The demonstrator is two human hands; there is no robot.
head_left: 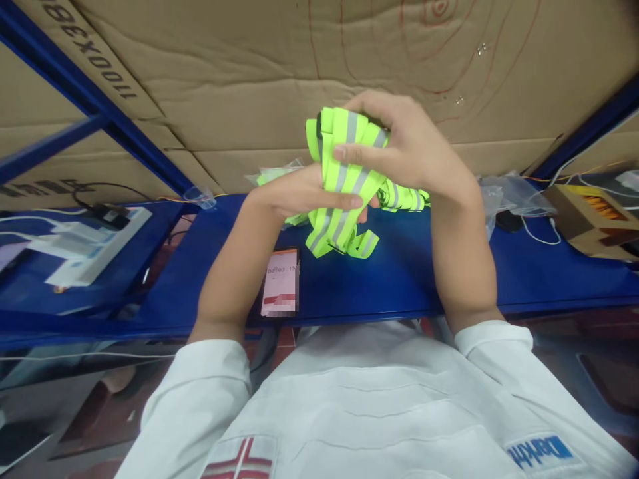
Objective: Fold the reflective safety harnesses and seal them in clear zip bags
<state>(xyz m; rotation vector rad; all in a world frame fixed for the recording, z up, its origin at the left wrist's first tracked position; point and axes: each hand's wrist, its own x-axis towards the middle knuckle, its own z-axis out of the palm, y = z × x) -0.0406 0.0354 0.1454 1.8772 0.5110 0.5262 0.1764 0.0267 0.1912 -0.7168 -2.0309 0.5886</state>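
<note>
Okay, neon green strap bundle [342, 176] is sitting between the two hands, looking raised over the blue table [374, 286], its folded layers showing grey stripes. Left hand [310, 189] is gripping it from the left and below, thumb pressing flat across the front; its fingers are mostly hiding behind the straps. Right hand [407, 143] is curving over the upper right part, half closed, thumb lying on the front face above the left thumb. Both hands are holding the same bundle. A loose strap end [368, 244] is dangling just below the left thumb, a small dark buckle [336, 248] showing beside it.

Just under the right hand, another green strap [405, 197] is showing; cannot tell whether it is joining the held bundle. Beyond the left wrist, a clear bag [279, 173] is lying with green stuff inside. Nearer the body than the left hand, a phone [280, 283] is resting on the table, displaying a timer.

Farther left of the left hand, a clear cup [200, 197] is lying near a white power strip [100, 246]. Well right of the right hand, more clear bags [519, 193] are lying crumpled next to an open cardboard box [594, 219]. Beyond both hands, a big cardboard sheet [249, 80] is standing, red rings marking it.
</note>
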